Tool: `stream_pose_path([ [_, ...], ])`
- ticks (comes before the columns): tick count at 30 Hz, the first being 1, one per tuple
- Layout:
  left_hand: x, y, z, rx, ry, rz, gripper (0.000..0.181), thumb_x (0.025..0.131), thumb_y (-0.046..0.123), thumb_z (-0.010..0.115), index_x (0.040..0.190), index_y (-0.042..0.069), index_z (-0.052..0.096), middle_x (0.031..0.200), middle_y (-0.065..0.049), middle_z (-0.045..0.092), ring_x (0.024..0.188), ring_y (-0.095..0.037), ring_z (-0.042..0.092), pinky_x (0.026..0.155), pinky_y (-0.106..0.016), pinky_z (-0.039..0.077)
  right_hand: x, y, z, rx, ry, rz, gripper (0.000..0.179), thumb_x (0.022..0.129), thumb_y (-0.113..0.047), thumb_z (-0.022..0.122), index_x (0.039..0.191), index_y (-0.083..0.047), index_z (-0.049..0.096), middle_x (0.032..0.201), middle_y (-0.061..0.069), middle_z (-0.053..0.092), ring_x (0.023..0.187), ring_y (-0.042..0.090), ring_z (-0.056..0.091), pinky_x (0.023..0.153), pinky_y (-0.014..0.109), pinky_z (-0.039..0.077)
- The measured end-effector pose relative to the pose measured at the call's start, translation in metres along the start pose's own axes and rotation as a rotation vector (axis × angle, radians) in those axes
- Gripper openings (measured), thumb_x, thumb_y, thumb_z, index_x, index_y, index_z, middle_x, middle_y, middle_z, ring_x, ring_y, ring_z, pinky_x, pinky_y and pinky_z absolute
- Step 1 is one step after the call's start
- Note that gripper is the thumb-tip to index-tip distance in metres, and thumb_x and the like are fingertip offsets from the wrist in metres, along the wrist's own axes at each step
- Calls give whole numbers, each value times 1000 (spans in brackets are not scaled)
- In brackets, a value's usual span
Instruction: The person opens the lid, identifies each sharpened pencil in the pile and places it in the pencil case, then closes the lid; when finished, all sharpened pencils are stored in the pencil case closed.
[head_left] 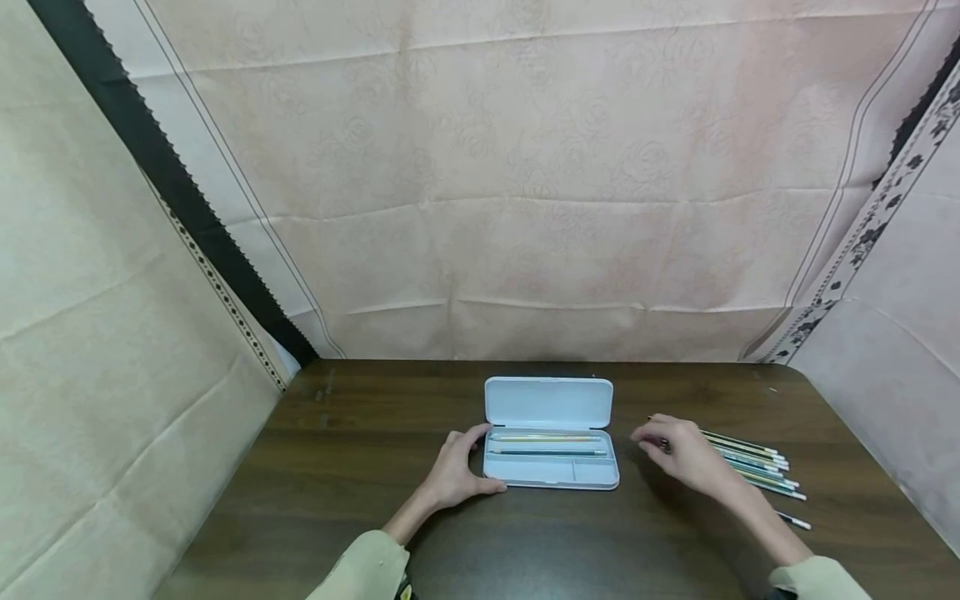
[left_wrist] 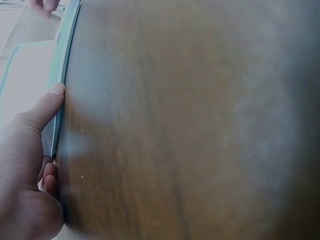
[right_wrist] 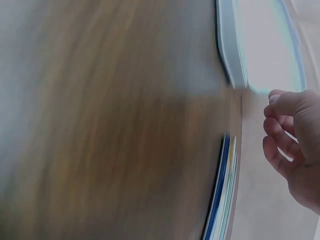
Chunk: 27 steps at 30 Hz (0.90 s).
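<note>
A light-blue pencil case point(head_left: 551, 475) lies on the table with its lid raised at the back. Two pencils point(head_left: 547, 452) show in its long compartment. My left hand point(head_left: 453, 471) holds the case's left end, thumb at the front corner and a finger at the back; in the left wrist view the thumb point(left_wrist: 57, 90) lies against the case's edge. My right hand point(head_left: 682, 450) is over the table between the case and a bundle of pencils point(head_left: 757, 462), its fingers loosely bent. No pencil shows between the fingers in the right wrist view. This hand hides the bundle's left ends.
One dark pencil point(head_left: 793, 521) lies apart, in front of the bundle, partly hidden by the right forearm. The brown wooden table point(head_left: 390, 400) meets pale cloth hangings point(head_left: 525, 208) at its back and sides.
</note>
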<state>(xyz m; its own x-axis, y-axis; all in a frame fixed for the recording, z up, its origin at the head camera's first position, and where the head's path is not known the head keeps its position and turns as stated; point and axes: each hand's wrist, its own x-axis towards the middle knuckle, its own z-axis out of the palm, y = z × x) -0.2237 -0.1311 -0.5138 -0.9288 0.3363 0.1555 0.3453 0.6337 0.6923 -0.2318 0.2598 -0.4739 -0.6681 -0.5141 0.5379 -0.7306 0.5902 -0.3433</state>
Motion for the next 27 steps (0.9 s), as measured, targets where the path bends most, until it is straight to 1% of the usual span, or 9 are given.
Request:
stream_pose_path([
  [3, 0, 0, -1, -5, -3, -1, 92, 72, 42, 90, 147, 13, 47, 122, -12, 50, 108, -24, 46, 86, -44, 44, -17, 7, -13, -24, 59, -14, 29, 73, 17, 77, 90, -7, 73, 82, -4, 64, 68, -1, 51, 56, 20, 43],
  [7, 0, 1, -2, -8, 0, 3, 91, 72, 40, 91, 147, 12, 47, 123, -12, 51, 109, -24, 46, 87, -44, 43, -34, 14, -24, -43, 88, -25, 33, 69, 19, 78, 88, -7, 72, 80, -5, 62, 67, -2, 50, 56, 16, 40],
  [10, 0, 1, -1, -4, 0, 9, 91, 72, 38, 91, 147, 12, 47, 123, -12, 52, 109, -25, 46, 87, -45, 44, -45, 18, -30, -62, 102, -25, 35, 66, 19, 79, 86, -8, 72, 80, -7, 61, 68, -1, 50, 56, 17, 41],
  [14, 0, 1, 0, -7, -8, -1, 91, 72, 39, 91, 147, 11, 47, 124, -13, 51, 109, -25, 46, 88, -45, 44, -57, 23, -36, -103, 105, -6, 38, 62, 19, 81, 86, -9, 72, 80, -9, 60, 69, -1, 51, 58, 17, 41],
  [20, 1, 1, 0, -3, -8, -5, 91, 73, 41, 90, 147, 12, 47, 124, -11, 50, 110, -24, 46, 88, -45, 44, -75, 28, -47, -133, 81, 56, 39, 63, 18, 81, 89, -9, 73, 84, -8, 62, 72, 0, 55, 60, 18, 43],
  [24, 1, 1, 0, -2, -6, 0, 91, 72, 40, 91, 147, 11, 47, 123, -11, 50, 109, -24, 46, 87, -45, 44, -86, 30, -55, -182, 68, 90, 40, 62, 15, 84, 92, -10, 74, 88, -7, 62, 75, 4, 59, 64, 18, 44],
  [27, 0, 1, 0, -4, -8, -1, 91, 73, 40, 90, 147, 11, 47, 123, -11, 50, 109, -24, 46, 87, -45, 44, -93, 33, -58, -226, 80, 93, 41, 60, 12, 85, 93, -11, 74, 91, -5, 63, 78, 8, 62, 68, 17, 44],
])
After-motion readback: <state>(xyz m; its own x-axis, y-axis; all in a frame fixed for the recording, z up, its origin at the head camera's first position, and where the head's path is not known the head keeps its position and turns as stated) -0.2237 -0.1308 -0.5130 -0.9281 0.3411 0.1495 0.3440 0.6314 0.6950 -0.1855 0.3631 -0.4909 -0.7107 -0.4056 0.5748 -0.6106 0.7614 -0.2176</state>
